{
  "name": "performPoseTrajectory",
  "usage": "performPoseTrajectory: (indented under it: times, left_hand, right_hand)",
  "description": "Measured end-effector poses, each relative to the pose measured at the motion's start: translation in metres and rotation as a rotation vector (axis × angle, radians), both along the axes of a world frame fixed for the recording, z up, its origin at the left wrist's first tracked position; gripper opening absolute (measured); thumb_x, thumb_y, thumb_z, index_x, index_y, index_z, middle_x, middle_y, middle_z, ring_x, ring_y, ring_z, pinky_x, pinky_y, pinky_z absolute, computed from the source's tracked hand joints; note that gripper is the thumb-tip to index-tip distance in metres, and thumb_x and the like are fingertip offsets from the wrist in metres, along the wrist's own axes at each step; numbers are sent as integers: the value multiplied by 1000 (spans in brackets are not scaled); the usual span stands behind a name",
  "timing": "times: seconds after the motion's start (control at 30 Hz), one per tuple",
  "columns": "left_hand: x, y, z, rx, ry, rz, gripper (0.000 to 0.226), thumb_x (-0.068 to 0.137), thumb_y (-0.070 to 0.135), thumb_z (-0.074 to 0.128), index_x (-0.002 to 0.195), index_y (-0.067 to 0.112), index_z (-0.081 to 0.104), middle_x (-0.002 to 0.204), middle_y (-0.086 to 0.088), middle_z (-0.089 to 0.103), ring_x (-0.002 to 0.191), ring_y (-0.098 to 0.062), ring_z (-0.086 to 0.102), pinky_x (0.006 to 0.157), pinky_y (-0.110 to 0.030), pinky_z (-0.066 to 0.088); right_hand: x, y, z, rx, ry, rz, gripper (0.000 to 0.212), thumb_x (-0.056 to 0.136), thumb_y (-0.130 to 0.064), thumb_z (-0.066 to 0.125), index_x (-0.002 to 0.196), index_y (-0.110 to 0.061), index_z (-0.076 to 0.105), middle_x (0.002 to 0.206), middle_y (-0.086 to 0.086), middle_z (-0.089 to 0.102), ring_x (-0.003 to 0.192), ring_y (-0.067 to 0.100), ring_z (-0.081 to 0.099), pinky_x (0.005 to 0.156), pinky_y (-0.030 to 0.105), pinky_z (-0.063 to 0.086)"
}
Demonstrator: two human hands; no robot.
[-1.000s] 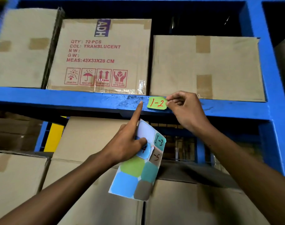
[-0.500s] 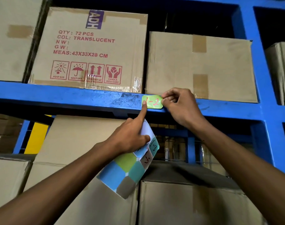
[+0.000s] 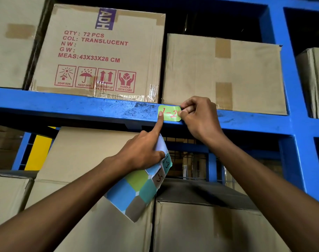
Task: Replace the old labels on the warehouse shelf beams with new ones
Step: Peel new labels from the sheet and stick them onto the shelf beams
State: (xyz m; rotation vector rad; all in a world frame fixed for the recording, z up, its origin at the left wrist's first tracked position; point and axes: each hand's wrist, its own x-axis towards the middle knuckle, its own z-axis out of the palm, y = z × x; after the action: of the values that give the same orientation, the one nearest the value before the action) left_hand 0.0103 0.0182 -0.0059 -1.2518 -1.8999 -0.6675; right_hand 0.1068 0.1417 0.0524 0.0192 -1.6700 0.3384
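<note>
A green label [image 3: 170, 113] with red "1-2" lies against the front of the blue shelf beam [image 3: 82, 108]. My right hand [image 3: 198, 117] pinches the label's right edge between thumb and fingers. My left hand [image 3: 144, 151] holds a sheet of coloured labels [image 3: 137, 190] below the beam, clamped under thumb and curled fingers. Its index finger is stretched up and its tip presses on the label's left end, over the "1". The sheet shows labels marked "1-3" and "-5"; part of it is hidden behind the hand.
Cardboard boxes stand on the beam: a printed ADH box [image 3: 98, 51] and a plain box [image 3: 222, 73]. More boxes [image 3: 200, 226] fill the level below. A blue upright [image 3: 289, 124] rises at the right. A yellow post [image 3: 39, 151] shows at the left.
My left index finger has slid up from the beam beside the label onto the label's left end. The view has shifted a little; my right hand keeps its pinch on the right edge.
</note>
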Motion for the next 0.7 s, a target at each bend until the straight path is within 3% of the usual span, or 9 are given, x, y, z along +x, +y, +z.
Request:
performPoseTrajectory:
  times: [0.1,0.2,0.3,0.4,0.5,0.6,0.7]
  left_hand:
    - [0,-1,1,-9,12,17,105,80,28,60,141,37,-25,74,-2,40,83,-30,47,75,-47,46]
    - [0,-3,5,-6,31,34,102,81,28,60,143,36,-20,72,-1,36,79,-29,44,65,-41,41]
    - [0,-3,17,8,14,15,102,79,25,60,144,35,-18,77,-7,41,85,-34,48,65,-38,38]
    - [0,-3,23,-1,-22,-20,106,77,19,59,142,38,-23,81,-10,45,85,-37,53,71,-42,45]
    - [0,-3,20,-1,-30,-37,109,76,16,60,141,41,-25,73,-8,46,79,-34,53,69,-42,46]
    - [-1,-3,16,19,-73,-58,109,76,18,61,140,44,-24,77,-13,47,76,-35,55,68,-41,48]
    - [-1,-4,9,11,-63,-63,110,76,17,61,140,42,-25,66,-6,42,62,-27,49,58,-36,41]
  right_hand:
    - [0,0,0,-20,24,-134,11,78,-19,68,87,-17,62,86,4,67,85,19,61,66,37,51]
    - [4,1,-3,-17,15,-211,19,80,-25,68,95,-17,61,94,4,65,89,20,58,65,32,42]
    - [4,-3,-15,319,-24,-310,38,83,-10,56,120,-19,56,114,8,56,109,24,49,84,36,42]
    - [-1,-2,-26,519,-130,-545,57,82,-6,46,136,-22,42,148,13,30,135,29,25,104,42,24]
    - [-1,9,-33,449,-159,-652,61,85,-10,42,143,-25,29,157,14,11,142,29,10,109,45,15]
    - [2,16,-40,361,-165,-667,61,89,-12,41,146,-24,23,157,16,10,143,32,10,110,47,15]
    - [-1,12,-44,346,-144,-656,63,87,-13,42,146,-19,22,157,18,9,143,32,10,109,48,16]
